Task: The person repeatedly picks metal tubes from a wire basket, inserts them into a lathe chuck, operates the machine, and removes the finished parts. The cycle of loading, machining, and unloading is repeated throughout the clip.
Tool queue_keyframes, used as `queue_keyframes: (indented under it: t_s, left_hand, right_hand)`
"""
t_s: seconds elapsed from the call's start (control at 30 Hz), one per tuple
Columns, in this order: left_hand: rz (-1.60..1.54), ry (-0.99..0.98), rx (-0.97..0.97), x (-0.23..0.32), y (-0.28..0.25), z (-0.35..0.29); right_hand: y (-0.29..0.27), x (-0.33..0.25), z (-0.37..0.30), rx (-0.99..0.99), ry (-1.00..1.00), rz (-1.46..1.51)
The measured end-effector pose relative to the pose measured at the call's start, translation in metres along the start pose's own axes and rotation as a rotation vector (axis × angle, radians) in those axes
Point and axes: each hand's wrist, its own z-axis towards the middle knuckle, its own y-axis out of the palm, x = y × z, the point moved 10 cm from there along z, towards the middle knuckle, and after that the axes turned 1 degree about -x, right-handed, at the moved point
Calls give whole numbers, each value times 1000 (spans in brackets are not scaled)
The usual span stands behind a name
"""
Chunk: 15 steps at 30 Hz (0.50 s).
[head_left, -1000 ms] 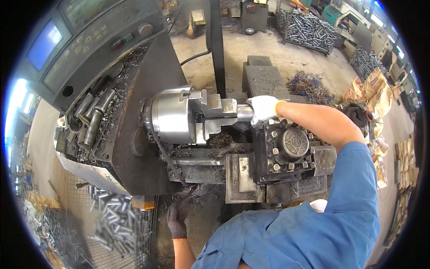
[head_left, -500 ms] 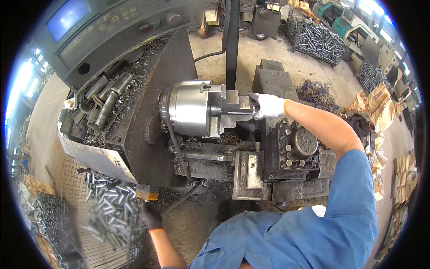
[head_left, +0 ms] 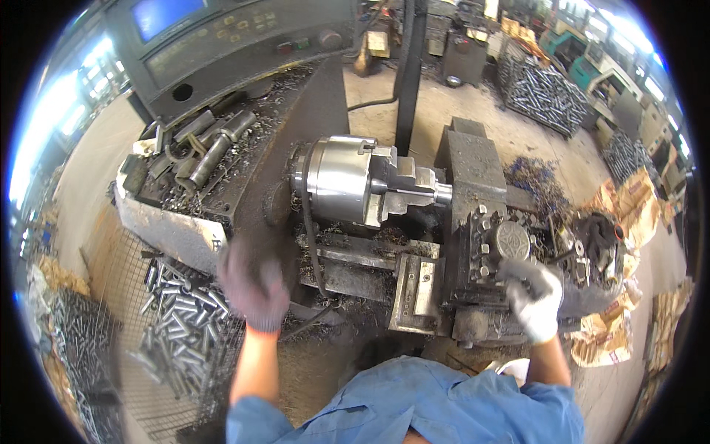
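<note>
My left hand (head_left: 255, 287), in a dark glove with an orange cuff, is raised in front of the lathe's dark side panel, near a pile of short metal cylinders (head_left: 181, 322). Motion smears its fingers. My right hand (head_left: 535, 297), in a white glove with greyed fingers, is beside the front of the tool post (head_left: 510, 240). Its fingers are blurred, so whether it grips anything does not show. Away from both hands, the shiny lathe chuck (head_left: 339, 179) has a metal cylinder (head_left: 444, 194) sticking out at its jaws.
A control panel (head_left: 244, 52) stands at the upper left above a chip-strewn ledge holding metal tubes (head_left: 222, 148). Right of the tool post lie tools and a dark glove (head_left: 597, 231), with brown paper (head_left: 632, 203) beyond. A bin of metal parts (head_left: 547, 96) stands far right.
My right hand has left the chuck jaws and come back to the tool post. My left hand has risen from beside the cylinder pile. The view has shifted.
</note>
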Motion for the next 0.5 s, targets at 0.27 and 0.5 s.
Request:
queue_keyframes:
  t_s: [0.27,0.5]
  left_hand:
    - [359,-118,-366,23,190,261]
    - [-53,-90,-285,67,144,182]
  right_hand:
    - [46,49,-65,-328,439,273]
    - [93,55,-103,-512,440,307]
